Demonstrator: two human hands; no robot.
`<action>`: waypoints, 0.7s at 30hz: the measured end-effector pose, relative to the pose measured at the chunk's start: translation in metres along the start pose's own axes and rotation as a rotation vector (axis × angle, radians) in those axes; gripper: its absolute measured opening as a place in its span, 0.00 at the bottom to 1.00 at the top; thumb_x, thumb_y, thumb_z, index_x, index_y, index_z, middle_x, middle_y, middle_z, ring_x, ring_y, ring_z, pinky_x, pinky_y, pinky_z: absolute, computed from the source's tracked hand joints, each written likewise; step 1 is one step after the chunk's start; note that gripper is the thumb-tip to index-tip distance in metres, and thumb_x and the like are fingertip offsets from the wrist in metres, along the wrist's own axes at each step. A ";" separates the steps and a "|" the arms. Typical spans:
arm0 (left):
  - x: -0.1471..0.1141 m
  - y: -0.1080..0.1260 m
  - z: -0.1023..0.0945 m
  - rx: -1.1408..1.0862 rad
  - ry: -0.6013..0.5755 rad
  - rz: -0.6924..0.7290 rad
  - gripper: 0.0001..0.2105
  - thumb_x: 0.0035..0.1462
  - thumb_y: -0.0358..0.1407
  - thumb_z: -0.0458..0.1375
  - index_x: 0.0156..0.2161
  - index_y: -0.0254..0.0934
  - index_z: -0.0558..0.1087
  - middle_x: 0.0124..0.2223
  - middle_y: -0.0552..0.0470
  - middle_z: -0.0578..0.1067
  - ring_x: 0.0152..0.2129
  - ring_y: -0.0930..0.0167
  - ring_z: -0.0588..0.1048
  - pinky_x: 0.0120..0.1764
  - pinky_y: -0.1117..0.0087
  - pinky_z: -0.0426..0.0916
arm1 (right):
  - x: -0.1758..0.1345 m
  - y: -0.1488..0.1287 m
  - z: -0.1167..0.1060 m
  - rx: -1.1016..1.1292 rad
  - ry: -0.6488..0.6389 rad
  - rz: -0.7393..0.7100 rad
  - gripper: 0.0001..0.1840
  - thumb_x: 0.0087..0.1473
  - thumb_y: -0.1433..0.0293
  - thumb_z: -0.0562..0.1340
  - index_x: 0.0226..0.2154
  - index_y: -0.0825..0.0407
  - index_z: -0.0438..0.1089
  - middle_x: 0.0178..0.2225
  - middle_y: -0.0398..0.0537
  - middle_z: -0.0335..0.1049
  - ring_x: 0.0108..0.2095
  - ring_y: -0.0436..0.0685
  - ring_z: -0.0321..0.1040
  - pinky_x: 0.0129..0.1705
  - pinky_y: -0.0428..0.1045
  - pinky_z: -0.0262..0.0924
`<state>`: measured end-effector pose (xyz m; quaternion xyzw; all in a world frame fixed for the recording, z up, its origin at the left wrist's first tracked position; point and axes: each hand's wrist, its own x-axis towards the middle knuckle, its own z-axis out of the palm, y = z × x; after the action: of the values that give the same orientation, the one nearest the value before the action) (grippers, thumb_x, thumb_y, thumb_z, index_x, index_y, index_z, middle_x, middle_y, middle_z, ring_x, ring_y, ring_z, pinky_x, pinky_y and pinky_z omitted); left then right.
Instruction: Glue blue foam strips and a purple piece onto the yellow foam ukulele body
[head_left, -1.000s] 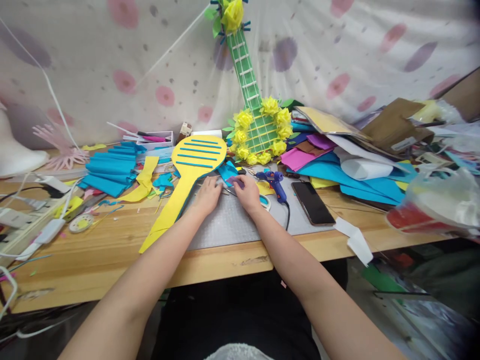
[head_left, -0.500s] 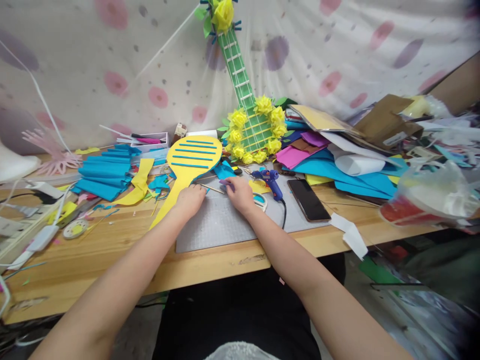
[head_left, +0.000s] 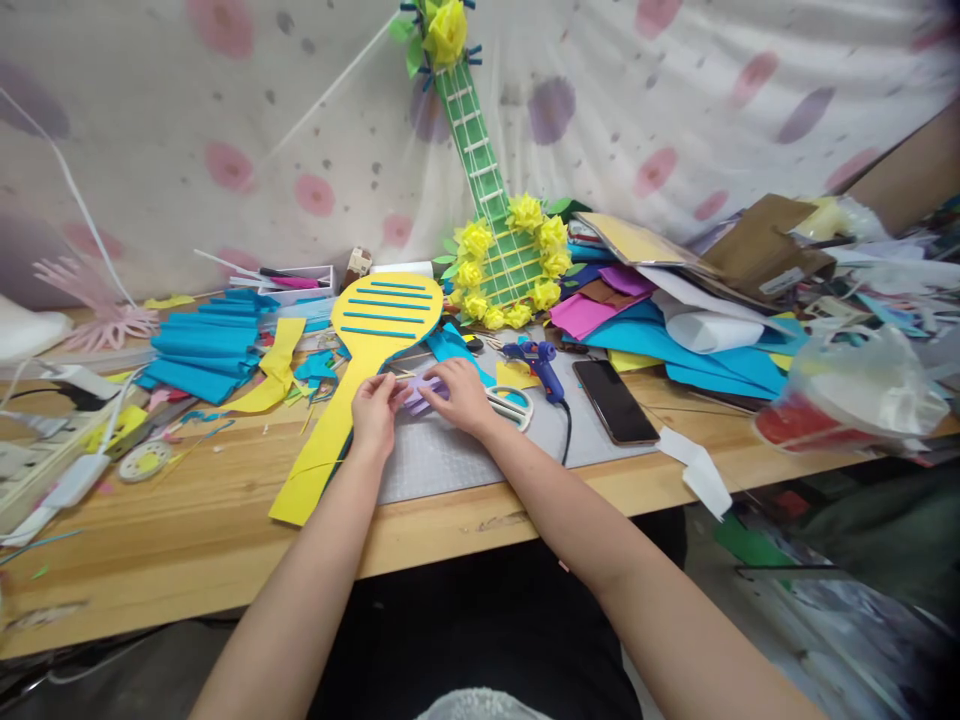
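My left hand [head_left: 375, 412] is pinched closed at the near edge of the grey cutting mat, its fingertips on a small purple piece [head_left: 424, 396]. From the other side my right hand [head_left: 460, 396] grips the same piece, which is partly covered by fingers; its exact kind is not clear. Beside my left hand lies a yellow guitar-shaped cutout [head_left: 390, 288] with blue strips across its round end. Scissors [head_left: 513, 408] with pale handles rest just right of my right hand, and a blue glue gun [head_left: 541, 368] lies farther right on the mat [head_left: 442, 465].
A green guitar model [head_left: 480, 165] with yellow flowers leans on the curtain behind. A black phone [head_left: 615, 400] lies at the right, near stacked coloured paper [head_left: 660, 340] and a plastic-bagged tub [head_left: 840, 400]. Crumpled blue paper [head_left: 206, 345] and a power strip [head_left: 56, 465] are at the left.
My left hand has drawn back from the thin stick toward me and met my right hand at the purple piece. More of the yellow cutout's long end shows, and the scissors are less covered.
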<state>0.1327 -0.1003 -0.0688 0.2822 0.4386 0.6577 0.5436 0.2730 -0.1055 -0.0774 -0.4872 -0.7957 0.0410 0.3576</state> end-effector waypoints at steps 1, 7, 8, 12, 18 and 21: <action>-0.004 -0.003 0.003 -0.025 -0.014 -0.021 0.09 0.41 0.33 0.62 0.26 0.34 0.66 0.23 0.56 0.70 0.23 0.76 0.72 0.33 0.70 0.71 | 0.000 0.001 -0.001 0.004 0.013 0.042 0.14 0.53 0.60 0.58 0.37 0.53 0.69 0.37 0.50 0.70 0.42 0.57 0.60 0.48 0.53 0.51; -0.005 -0.014 0.004 0.081 -0.129 -0.011 0.13 0.42 0.39 0.63 0.27 0.34 0.65 0.24 0.55 0.69 0.23 0.75 0.72 0.25 0.74 0.69 | 0.003 0.002 -0.004 0.040 0.032 0.049 0.11 0.57 0.63 0.54 0.33 0.52 0.69 0.34 0.48 0.70 0.40 0.55 0.61 0.45 0.50 0.50; -0.004 -0.016 0.002 0.128 -0.141 0.004 0.13 0.43 0.40 0.62 0.27 0.34 0.65 0.24 0.55 0.69 0.23 0.75 0.72 0.24 0.75 0.68 | 0.003 0.001 -0.004 0.034 0.034 0.048 0.12 0.57 0.64 0.54 0.32 0.52 0.69 0.34 0.48 0.70 0.39 0.55 0.61 0.45 0.50 0.50; -0.008 -0.018 -0.004 0.445 -0.267 0.270 0.12 0.48 0.38 0.58 0.38 0.36 0.68 0.37 0.49 0.72 0.31 0.72 0.72 0.27 0.73 0.68 | 0.002 -0.001 -0.001 0.000 -0.007 0.054 0.12 0.58 0.64 0.53 0.33 0.52 0.70 0.35 0.48 0.70 0.40 0.55 0.60 0.45 0.50 0.50; -0.014 -0.015 -0.012 0.748 -0.288 0.414 0.08 0.54 0.37 0.52 0.37 0.36 0.70 0.34 0.49 0.73 0.27 0.73 0.71 0.27 0.72 0.67 | 0.006 0.004 -0.029 -0.104 -0.159 0.155 0.14 0.58 0.63 0.52 0.34 0.52 0.69 0.36 0.48 0.71 0.39 0.54 0.63 0.41 0.48 0.54; -0.008 -0.020 -0.015 0.626 -0.255 0.310 0.08 0.56 0.38 0.50 0.37 0.37 0.66 0.31 0.51 0.71 0.24 0.74 0.70 0.22 0.75 0.64 | 0.003 0.011 -0.063 -0.301 -0.342 0.342 0.10 0.54 0.67 0.55 0.35 0.53 0.68 0.38 0.52 0.71 0.38 0.57 0.66 0.37 0.49 0.56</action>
<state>0.1317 -0.1119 -0.0919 0.5775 0.4994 0.5256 0.3753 0.3190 -0.1152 -0.0333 -0.6481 -0.7477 0.0638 0.1299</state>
